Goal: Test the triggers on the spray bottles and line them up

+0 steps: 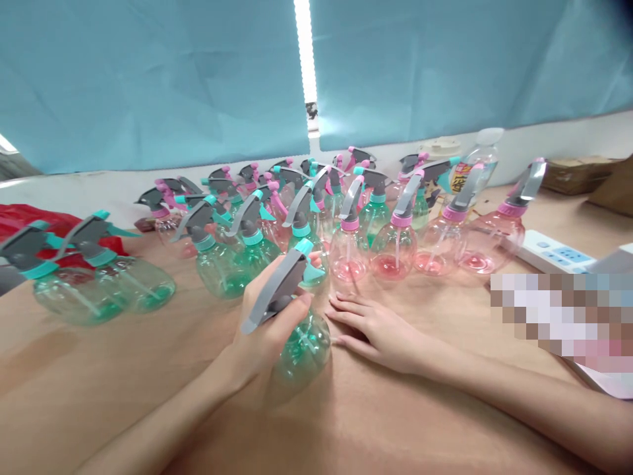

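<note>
Near mid of tabletop [395,422], L grip [274,310] wraps neck of green spray btl [304,346], its body to right of grip; R grip [373,324] spread flat just right, pink btls [393,254] farther back.

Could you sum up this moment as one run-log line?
left hand: gripping green spray bottle | right hand: palm down on table | beyond: pink bottles, green bottles

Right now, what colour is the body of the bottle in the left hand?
Translucent green; the bottle body shows best in the head view.
</note>
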Demonstrator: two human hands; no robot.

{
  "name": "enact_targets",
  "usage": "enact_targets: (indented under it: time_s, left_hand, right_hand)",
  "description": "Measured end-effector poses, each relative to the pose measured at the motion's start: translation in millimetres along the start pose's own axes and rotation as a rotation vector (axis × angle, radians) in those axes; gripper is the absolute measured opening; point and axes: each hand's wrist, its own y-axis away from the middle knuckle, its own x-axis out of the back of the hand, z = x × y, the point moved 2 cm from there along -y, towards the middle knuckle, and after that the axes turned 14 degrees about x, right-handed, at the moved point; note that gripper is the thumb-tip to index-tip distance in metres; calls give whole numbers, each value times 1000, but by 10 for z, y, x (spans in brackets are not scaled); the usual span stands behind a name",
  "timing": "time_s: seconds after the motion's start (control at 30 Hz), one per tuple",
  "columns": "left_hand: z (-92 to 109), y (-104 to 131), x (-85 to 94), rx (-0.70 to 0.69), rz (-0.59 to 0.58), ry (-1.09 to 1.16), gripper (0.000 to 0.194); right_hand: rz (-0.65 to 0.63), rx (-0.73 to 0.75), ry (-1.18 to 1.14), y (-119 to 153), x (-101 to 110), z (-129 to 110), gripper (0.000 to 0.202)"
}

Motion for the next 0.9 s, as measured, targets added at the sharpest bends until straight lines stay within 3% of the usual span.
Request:
enact_targets:
  time_s: [0.13, 0.47, 0.9]
  left_hand:
    - [-14, -7, -1, -42, 60, -17, 10]
    - [29, 11, -16, -41, 118, -6, 26]
    - [19, 7, -22, -26, 124, 1, 23]
  right_hand:
    - [-1, -5, -4, 1, -3, 0, 50]
    - [-14, -3, 2, -10, 17, -6, 51]
    - [-9, 6, 6, -9, 12, -5, 48]
